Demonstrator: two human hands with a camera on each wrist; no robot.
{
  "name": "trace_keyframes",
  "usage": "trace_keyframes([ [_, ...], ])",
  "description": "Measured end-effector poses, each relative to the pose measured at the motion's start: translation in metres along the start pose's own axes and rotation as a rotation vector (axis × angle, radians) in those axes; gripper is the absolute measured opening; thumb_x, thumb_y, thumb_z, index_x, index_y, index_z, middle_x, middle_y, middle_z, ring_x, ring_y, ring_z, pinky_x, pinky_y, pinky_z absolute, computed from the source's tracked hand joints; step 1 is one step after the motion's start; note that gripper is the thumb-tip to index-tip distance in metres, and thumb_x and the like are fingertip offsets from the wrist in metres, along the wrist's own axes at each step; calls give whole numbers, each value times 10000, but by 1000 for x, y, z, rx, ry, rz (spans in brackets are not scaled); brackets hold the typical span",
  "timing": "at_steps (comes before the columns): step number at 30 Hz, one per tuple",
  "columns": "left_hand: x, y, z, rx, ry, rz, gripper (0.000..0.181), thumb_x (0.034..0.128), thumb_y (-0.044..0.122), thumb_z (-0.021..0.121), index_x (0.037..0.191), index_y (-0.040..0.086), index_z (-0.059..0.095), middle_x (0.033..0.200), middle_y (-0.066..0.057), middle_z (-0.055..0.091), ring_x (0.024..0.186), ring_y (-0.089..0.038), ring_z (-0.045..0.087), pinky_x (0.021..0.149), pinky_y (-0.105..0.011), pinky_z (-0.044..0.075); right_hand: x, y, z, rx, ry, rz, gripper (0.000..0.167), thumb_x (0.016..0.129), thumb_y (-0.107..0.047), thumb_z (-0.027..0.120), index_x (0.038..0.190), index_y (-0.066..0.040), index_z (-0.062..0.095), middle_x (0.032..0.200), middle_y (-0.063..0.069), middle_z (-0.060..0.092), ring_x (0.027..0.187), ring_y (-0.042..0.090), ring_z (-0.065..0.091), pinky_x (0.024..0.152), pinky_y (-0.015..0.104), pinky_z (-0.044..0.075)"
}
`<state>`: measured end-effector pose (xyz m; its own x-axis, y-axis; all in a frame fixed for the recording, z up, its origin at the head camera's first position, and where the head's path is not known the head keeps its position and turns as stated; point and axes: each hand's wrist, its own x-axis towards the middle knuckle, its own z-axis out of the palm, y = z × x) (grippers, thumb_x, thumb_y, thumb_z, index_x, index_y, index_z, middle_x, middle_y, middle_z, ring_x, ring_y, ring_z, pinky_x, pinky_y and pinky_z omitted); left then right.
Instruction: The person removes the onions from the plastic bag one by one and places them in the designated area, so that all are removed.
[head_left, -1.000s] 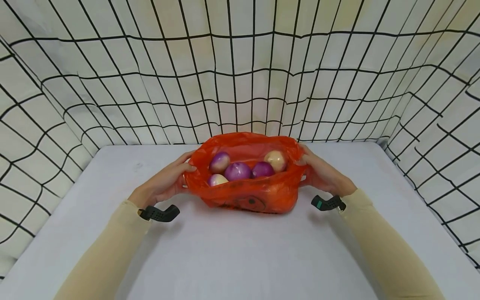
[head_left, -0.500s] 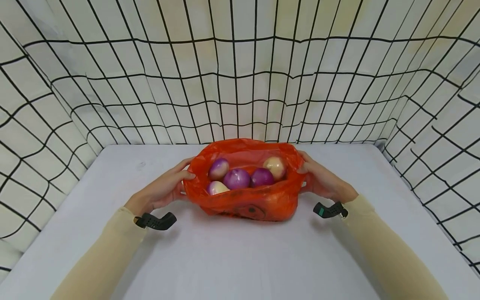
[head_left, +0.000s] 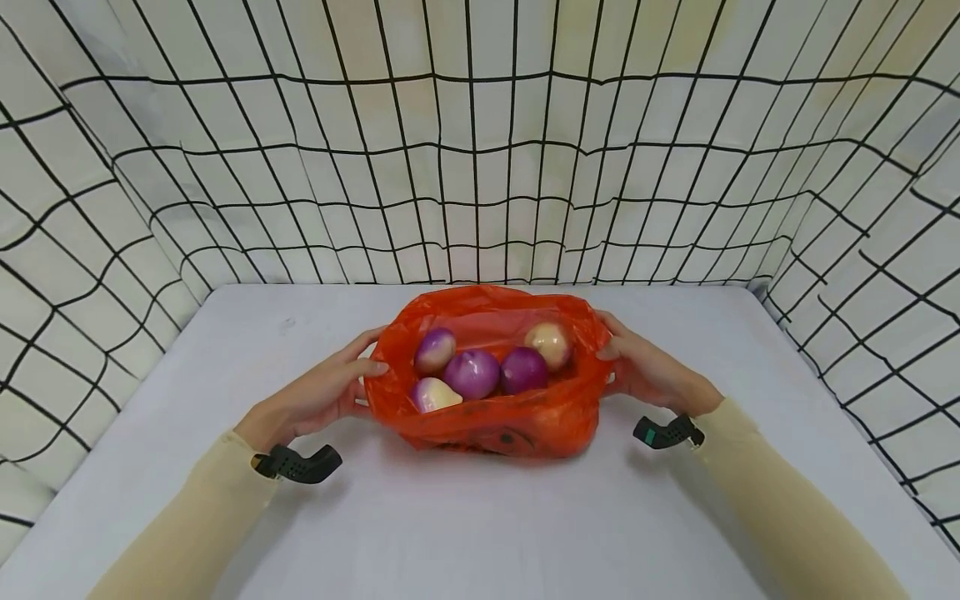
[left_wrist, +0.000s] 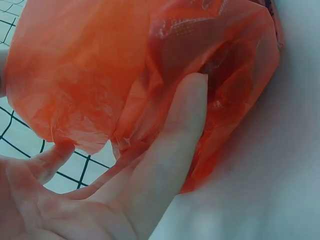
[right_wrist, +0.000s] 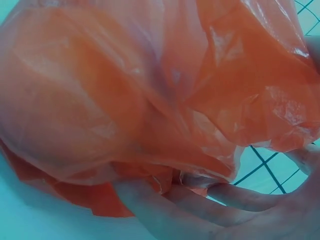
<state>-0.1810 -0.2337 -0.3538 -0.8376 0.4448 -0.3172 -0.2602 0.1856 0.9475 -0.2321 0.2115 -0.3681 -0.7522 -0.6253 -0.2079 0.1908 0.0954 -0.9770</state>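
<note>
A thin red plastic bag [head_left: 495, 425] sits on the table with its mouth wide open. Several onions lie inside: purple ones [head_left: 472, 374], a pale yellowish one [head_left: 547, 346] at the right, and a purple-and-white one [head_left: 435, 395] at the front left. My left hand [head_left: 318, 387] holds the bag's left side, thumb at the rim; in the left wrist view its fingers [left_wrist: 175, 135] reach along the outside. My right hand [head_left: 648, 367] holds the right side the same way, its fingers [right_wrist: 195, 210] under the bulging plastic. Some fingertips are hidden behind the bag.
A white table [head_left: 480, 525] lies under the bag. White walls with a black grid [head_left: 495, 150] enclose it at the back and both sides. Each wrist wears a black band-like device, such as the left one [head_left: 300, 464].
The bag and both hands appear slightly lower in the head view, and more of the onions shows. Both hands keep their hold on the bag's sides.
</note>
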Motion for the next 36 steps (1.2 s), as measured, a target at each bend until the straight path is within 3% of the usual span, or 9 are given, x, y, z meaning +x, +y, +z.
trace_keyframes([
  [14,-23,-3,14,26,-66,-7,723,1077,324,514,1662,266,94,1650,-243,284,1089,-239,746,951,-438,622,-20,3,3,-26,-42,5,785,914,-150,447,1627,-251,136,1651,160,212,1351,365,458,951,483,596],
  [22,-32,-4,17,47,-93,-8,729,1078,320,508,1662,248,79,1653,-250,272,1145,-267,722,961,-463,617,-29,2,2,-91,-35,17,775,952,-158,468,1639,-256,122,1673,171,201,1372,368,454,979,516,591],
  [28,-34,-2,14,101,-74,-39,760,1075,354,518,1670,257,55,1668,-243,261,1176,-269,699,956,-487,616,-33,-4,-2,-257,87,19,685,1039,-267,530,1635,-258,191,1652,175,309,1387,368,485,1026,510,579],
  [32,-35,1,9,151,-68,-73,771,1075,393,508,1674,255,43,1670,-235,274,1218,-267,664,956,-502,615,-35,-13,-2,-389,220,-18,646,1044,-424,568,1604,-291,274,1631,121,370,1417,365,495,1037,487,578],
  [36,-35,5,3,198,-51,-95,750,1066,425,518,1666,242,108,1637,-222,350,1242,-273,644,943,-517,618,-36,-27,3,-477,373,-82,653,1031,-473,583,1592,-285,307,1646,99,374,1423,357,519,1026,447,590],
])
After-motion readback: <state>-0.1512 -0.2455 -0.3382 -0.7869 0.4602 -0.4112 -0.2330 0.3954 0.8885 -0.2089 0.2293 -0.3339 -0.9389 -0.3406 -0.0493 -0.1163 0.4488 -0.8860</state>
